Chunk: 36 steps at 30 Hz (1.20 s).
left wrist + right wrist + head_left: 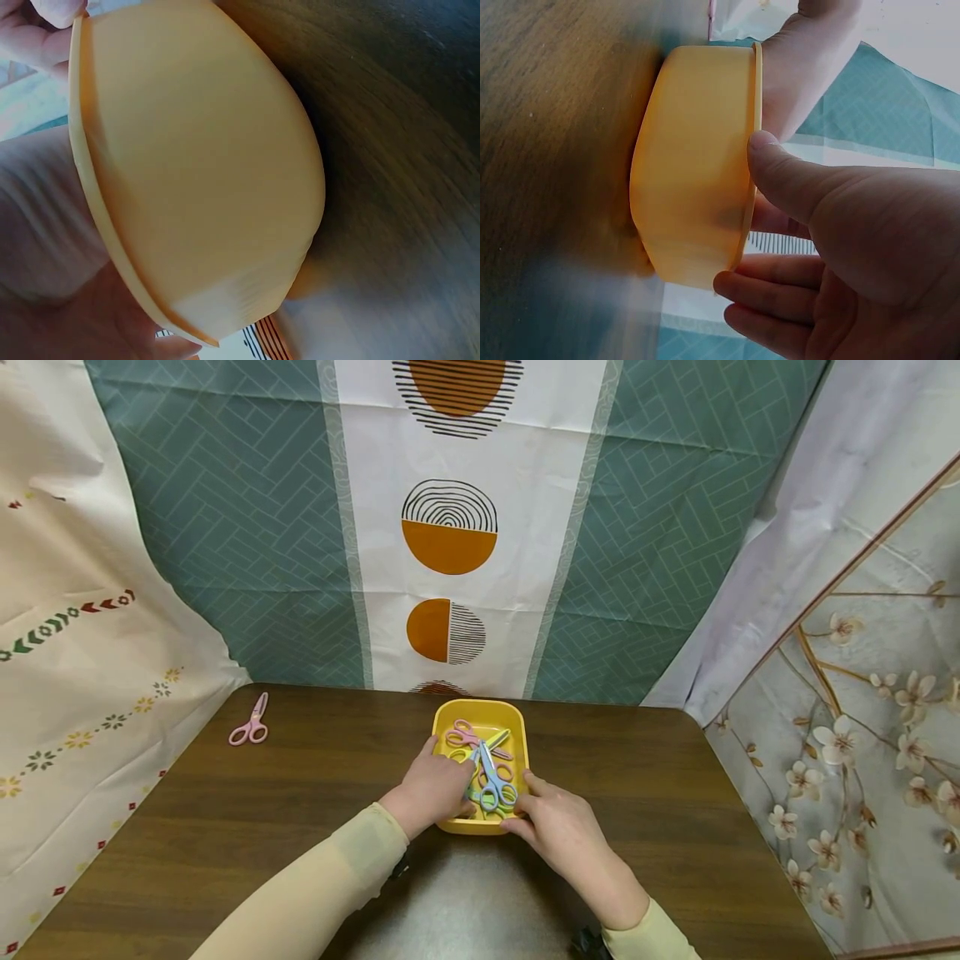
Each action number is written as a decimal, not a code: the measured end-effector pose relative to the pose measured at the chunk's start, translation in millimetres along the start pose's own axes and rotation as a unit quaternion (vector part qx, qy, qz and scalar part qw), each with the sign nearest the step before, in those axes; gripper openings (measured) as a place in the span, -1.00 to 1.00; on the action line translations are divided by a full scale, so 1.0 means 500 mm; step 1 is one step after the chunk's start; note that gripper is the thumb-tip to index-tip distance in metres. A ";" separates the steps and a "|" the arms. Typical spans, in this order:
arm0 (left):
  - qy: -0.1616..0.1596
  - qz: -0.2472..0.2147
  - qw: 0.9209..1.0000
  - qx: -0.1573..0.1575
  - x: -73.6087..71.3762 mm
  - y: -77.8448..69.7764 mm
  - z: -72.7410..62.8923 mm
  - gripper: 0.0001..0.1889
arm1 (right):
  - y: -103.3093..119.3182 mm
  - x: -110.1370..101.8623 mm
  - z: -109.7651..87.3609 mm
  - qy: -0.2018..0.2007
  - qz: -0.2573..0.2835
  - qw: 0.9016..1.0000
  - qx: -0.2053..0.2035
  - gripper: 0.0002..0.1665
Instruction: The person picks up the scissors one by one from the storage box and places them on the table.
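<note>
A yellow plastic tray point(481, 707) stands on the table with several small scissors inside. Blue scissors point(491, 778) lie on top, over yellow-handled ones and green ones; pink scissors point(469, 734) are towards the far end. My left hand point(437, 787) reaches over the tray's left wall, its fingertips down among the scissors; I cannot tell whether they grip one. In the left wrist view the tray's outer wall point(202, 165) hides those fingers. My right hand point(558, 825) holds the near right corner of the tray, thumb on the rim and fingers along the right side.
Another pair of pink scissors point(251, 723) lies on the table's far left. The dark wooden table point(630, 760) ends at a patterned cloth point(450, 543) behind. A cream cloth point(90, 693) hangs at the left, a floral one point(847, 760) at the right.
</note>
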<state>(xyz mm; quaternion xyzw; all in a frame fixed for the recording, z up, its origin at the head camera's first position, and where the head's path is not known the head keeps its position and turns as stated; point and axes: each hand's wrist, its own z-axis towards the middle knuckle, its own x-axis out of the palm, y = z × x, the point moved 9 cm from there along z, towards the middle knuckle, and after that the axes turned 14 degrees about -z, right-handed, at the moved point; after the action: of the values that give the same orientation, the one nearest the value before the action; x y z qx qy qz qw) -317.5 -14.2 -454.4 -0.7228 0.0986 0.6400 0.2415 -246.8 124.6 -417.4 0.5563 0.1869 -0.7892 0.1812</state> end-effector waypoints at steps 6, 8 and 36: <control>-0.006 -0.003 1.000 0.000 0.003 -0.002 0.003 -0.40 | -0.001 0.002 -0.001 0.003 0.000 1.000 0.003 -0.66; -0.009 -0.004 1.000 0.001 0.002 -0.003 0.002 -0.36 | -0.002 0.004 -0.001 0.007 0.000 1.000 0.004 -0.66; 0.012 -0.016 1.000 -0.015 0.013 -0.002 0.011 -0.26 | -0.003 0.008 0.001 0.021 0.000 1.000 0.007 -0.65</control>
<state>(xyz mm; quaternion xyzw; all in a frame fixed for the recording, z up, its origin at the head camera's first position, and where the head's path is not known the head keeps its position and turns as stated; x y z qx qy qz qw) -321.0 -9.5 -460.8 -0.7355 0.0807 0.6287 0.2393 -249.4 125.3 -420.9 0.5741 0.1853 -0.7784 0.1738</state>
